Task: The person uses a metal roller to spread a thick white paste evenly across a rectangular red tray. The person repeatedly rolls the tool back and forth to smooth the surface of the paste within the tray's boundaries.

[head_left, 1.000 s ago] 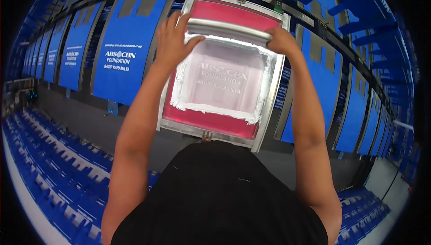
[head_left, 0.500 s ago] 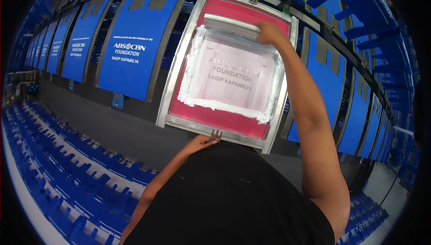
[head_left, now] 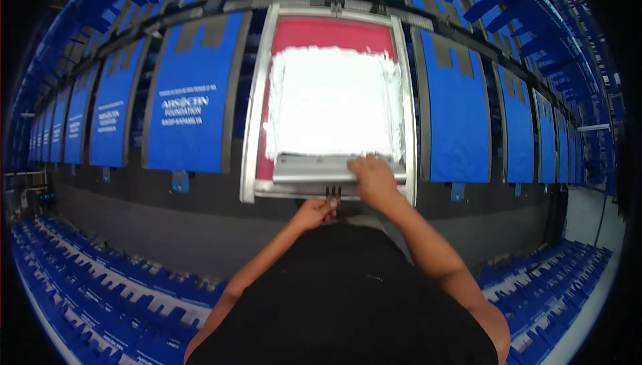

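Directions are taken from the centre of the printing frame. At 9 o'clock, beside it, lies a blue sheet (head_left: 190, 94) with white lettering. The frame (head_left: 256, 117) itself is pale metal, stretched with red mesh (head_left: 334, 32) that shows as a band at 12 o'clock. Within half a second, the squeegee (head_left: 307, 169) has gone from the top of the mesh to the bottom, and now lies across it at 6 o'clock. Behind it, white paint (head_left: 334, 104) covers the middle, where lettering showed through before; to my judgement, that pull has coated the whole window.

My left hand (head_left: 314, 213) is at 6 o'clock, just below the squeegee, finger and thumb pinching the small metal bracket (head_left: 333, 192) on the frame's near edge; its forearm slants up from 7 o'clock. My right hand (head_left: 378, 181), at 5 o'clock, is curled around the right part of the squeegee, back of the hand upward, fingers over the top; I cannot tell where the thumb sits. The right forearm reaches in from lower right. At 3 o'clock lies another blue sheet (head_left: 458, 107), with no lettering visible.
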### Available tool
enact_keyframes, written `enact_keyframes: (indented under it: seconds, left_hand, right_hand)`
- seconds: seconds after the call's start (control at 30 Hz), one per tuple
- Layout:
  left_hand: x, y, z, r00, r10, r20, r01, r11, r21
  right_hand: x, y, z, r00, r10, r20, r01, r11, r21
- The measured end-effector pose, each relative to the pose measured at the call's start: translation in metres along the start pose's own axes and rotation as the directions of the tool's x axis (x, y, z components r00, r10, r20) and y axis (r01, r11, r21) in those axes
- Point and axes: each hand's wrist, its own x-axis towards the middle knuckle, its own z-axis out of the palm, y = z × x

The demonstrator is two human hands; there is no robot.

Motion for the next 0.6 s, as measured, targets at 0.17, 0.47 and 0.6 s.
enact_keyframes:
  seconds: [0.17,0.47,0.6]
  left_hand:
    - [0.024,-0.024,-0.007,0.984,-0.006,-0.180,0.063,0.948,0.312]
    - [0.001,-0.002,-0.012,0.949,0.003,-0.316,0.167,0.845,0.509]
    - [-0.036,0.074,-0.031,0.641,0.373,-0.671,0.071,0.841,0.536]
  right_hand:
    - [0.035,0.030,-0.011,0.993,0.029,0.118,-0.012,0.990,-0.143]
    - [0.018,0.116,-0.019,0.974,0.213,0.070,-0.224,0.943,0.246]
    - [0.034,0.149,-0.010,0.959,0.277,0.050,-0.259,0.797,0.546]
